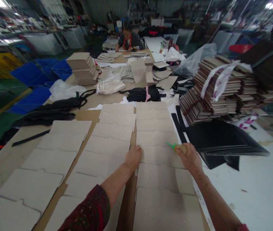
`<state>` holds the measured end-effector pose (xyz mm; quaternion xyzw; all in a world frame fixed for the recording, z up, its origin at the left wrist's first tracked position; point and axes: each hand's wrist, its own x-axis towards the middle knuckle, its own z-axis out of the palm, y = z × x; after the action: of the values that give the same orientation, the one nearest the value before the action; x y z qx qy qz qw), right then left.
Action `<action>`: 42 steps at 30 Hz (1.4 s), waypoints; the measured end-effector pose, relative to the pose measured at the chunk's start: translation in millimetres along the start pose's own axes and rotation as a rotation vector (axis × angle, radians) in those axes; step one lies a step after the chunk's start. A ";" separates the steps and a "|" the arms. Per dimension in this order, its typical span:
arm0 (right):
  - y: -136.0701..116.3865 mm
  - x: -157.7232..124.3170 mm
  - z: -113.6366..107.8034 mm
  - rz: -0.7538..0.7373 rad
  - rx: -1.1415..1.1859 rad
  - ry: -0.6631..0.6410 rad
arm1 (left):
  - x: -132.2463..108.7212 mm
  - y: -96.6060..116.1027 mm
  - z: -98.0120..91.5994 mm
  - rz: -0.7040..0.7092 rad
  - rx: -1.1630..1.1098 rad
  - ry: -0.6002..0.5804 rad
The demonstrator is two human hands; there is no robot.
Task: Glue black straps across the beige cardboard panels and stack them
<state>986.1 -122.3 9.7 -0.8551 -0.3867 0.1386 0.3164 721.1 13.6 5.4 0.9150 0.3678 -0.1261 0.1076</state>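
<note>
Grey-beige cardboard panels lie in three overlapping columns: a left column [47,157], a middle column [98,147] and a right column [158,175]. My left hand [133,158] is at the left edge of the right column, fingers bent together on the edge of a cardboard panel [153,155]; its fingertips are partly hidden. Over the right side of that same column, my right hand [189,158] is closed round a small tool [181,149] with a tan, rounded handle and a thin green tip pointing left. Most of the handle is inside the fist.
Stacked black sheets [223,138] and a tall pile of bundled boards [223,86] stand at right. Farther back are a black strapped bundle [143,94], a plastic-wrapped bundle [110,84] and a board stack [82,69]. A co-worker [130,41] sits at the far end.
</note>
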 end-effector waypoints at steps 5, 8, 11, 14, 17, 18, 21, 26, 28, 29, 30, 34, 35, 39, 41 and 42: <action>-13.7 -1.3 27.5 0.188 0.348 0.121 | -0.5 0.4 2.0 -0.016 0.006 -0.001; -31.4 -6.2 41.9 0.084 0.347 0.000 | 0.8 0.0 5.2 -0.021 0.002 0.001; -49.2 -10.2 54.9 -0.076 0.255 -0.102 | 2.6 -0.6 7.2 -0.010 -0.007 -0.009; -59.7 -10.9 66.3 -0.210 0.134 -0.123 | 3.1 -0.4 6.3 -0.009 -0.013 -0.018; -64.9 -10.3 74.1 -0.297 0.028 -0.145 | 2.0 0.5 3.9 -0.017 -0.016 -0.025; -66.7 -10.3 75.4 -0.316 0.000 -0.151 | 1.5 0.8 3.2 -0.018 -0.017 -0.027; -74.6 -10.9 75.6 -0.356 -0.095 -0.168 | 0.7 1.3 2.6 -0.014 -0.017 -0.026; -87.3 -9.9 67.8 -0.416 -0.298 -0.152 | 1.2 0.5 4.6 -0.010 -0.014 -0.019; -88.3 -7.5 63.2 -0.411 -0.325 -0.148 | 1.2 0.2 4.8 -0.007 -0.017 -0.018; -87.8 -6.1 60.7 -0.400 -0.329 -0.154 | 1.2 0.1 4.8 -0.007 -0.019 -0.018; -87.1 -4.7 58.2 -0.385 -0.329 -0.163 | 1.1 0.0 4.8 -0.007 -0.022 -0.017; -83.3 -2.4 52.9 -0.335 -0.237 -0.214 | 1.0 -0.6 5.9 -0.010 -0.036 -0.007; -82.6 -3.0 53.9 -0.324 -0.199 -0.222 | 1.0 -0.7 6.3 -0.011 -0.038 -0.004; -81.1 -7.2 69.4 -0.235 0.055 -0.211 | 1.1 -1.1 5.8 -0.018 -0.040 -0.003; -80.4 -6.6 80.5 -0.155 0.246 -0.167 | 0.9 -1.3 3.8 -0.019 -0.036 -0.007; -79.5 -4.6 85.3 -0.113 0.325 -0.137 | 0.7 -1.4 2.6 -0.019 -0.033 -0.011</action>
<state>896.4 -48.9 -3.8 -0.7581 -0.4275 0.2392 0.4305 720.2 14.2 2.6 0.9089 0.3779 -0.1260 0.1233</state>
